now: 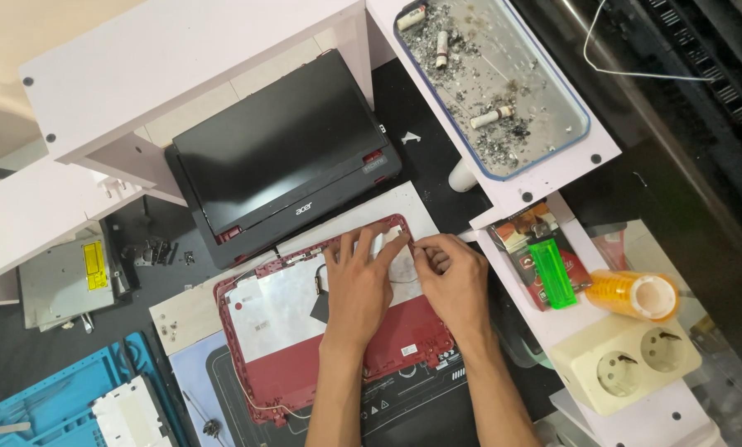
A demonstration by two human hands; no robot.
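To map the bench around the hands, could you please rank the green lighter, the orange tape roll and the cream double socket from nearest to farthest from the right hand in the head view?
From the right hand:
1. Green lighter, just to its right on the white shelf.
2. Orange tape roll, farther right, past the lighter.
3. Cream double socket, lower right; close to the tape roll's distance, so this order is uncertain.

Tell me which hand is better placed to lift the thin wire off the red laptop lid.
Probably the right hand: its fingers already pinch at the thin wire near the red laptop lid top edge. The left hand lies flat, pressing the lid's inner panel.
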